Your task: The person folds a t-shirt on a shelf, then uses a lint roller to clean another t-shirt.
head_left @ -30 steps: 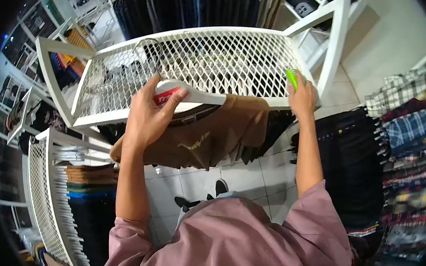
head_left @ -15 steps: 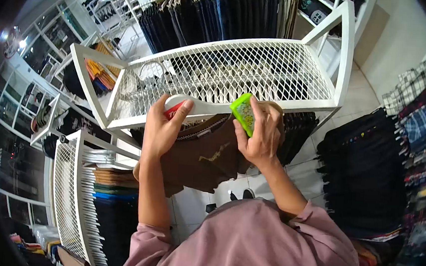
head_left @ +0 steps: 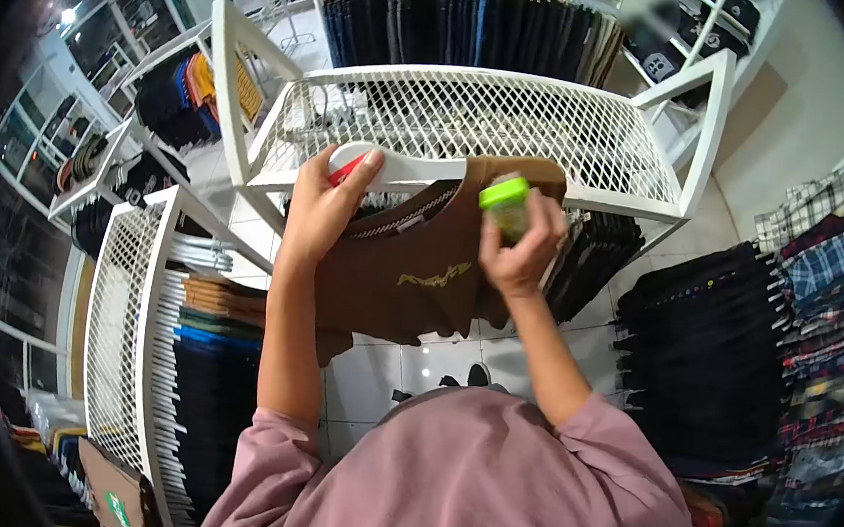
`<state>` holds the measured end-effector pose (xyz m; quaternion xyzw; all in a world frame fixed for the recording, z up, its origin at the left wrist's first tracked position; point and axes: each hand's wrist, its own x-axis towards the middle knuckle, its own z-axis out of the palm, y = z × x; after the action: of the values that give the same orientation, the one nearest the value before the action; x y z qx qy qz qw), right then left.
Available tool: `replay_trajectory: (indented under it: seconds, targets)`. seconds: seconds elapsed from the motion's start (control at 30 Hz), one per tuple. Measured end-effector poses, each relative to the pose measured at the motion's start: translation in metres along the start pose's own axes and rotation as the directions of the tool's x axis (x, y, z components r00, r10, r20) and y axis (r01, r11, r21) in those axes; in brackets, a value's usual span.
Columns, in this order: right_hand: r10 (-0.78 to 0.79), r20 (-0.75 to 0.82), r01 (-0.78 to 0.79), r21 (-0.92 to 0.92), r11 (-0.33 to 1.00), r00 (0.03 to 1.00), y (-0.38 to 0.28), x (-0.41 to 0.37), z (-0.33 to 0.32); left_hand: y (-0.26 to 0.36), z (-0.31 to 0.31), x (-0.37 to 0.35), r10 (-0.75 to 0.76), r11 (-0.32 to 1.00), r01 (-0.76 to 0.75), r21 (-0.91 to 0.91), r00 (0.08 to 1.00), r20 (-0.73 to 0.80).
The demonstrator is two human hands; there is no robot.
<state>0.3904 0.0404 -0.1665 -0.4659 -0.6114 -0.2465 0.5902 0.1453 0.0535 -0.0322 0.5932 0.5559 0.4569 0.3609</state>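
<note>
In the head view, the red-marked end of a smooth white hanger [head_left: 419, 170] is pinched in the left hand [head_left: 319, 206] by the near edge of the white diamond-mesh rack [head_left: 635, 203]. From it a brown shirt [head_left: 379, 300] is draped, soft, dark-necked, yellow-motifed; before its shoulder a blocky, blurred bright-green object [head_left: 504, 193] is gripped by the right hand [head_left: 525, 257], contact being unclear.

brown shirt [head_left: 396, 281] half on white hanger [head_left: 414, 171]; green-topped object [head_left: 505, 204], blurred, near shirt's shoulder.

White tiled floor [head_left: 361, 383], pale wall [head_left: 813, 81], dark windows [head_left: 28, 233].
</note>
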Motion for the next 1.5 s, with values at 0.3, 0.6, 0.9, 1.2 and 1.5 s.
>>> replay_trajectory:
  seconds: [0.3, 0.6, 0.9, 1.2, 1.5]
  targets:
    - [-0.317, 0.456, 0.06, 0.493, 0.868, 0.832, -0.114, -0.096, 0.029, -0.026, -0.051, -0.014, 0.037, 0.993, -0.045, -0.112, 0.997, -0.072]
    - [0.193, 0.011, -0.192, -0.025, 0.981, 0.981, -0.016, 0.004, 0.033, -0.037, -0.1, -0.044, -0.02, 0.986, 0.001, -0.167, 0.993, -0.112]
    - [-0.127, 0.119, 0.098, 0.222, 0.97, 0.985, -0.111, 0.023, 0.03, -0.042, -0.099, -0.046, -0.037, 0.997, 0.028, -0.075, 0.992, -0.12]
    - [0.296, 0.069, -0.299, 0.044, 0.953, 0.953, -0.06, 0.005, 0.034, -0.058, -0.117, -0.068, 0.01, 1.0, -0.017, -0.026, 0.969, -0.247]
    - [0.108, 0.176, -0.126, 0.093, 0.988, 0.978, -0.088, -0.011, 0.053, -0.066, -0.102, -0.082, 0.095, 0.993, -0.108, -0.044, 0.967, -0.237]
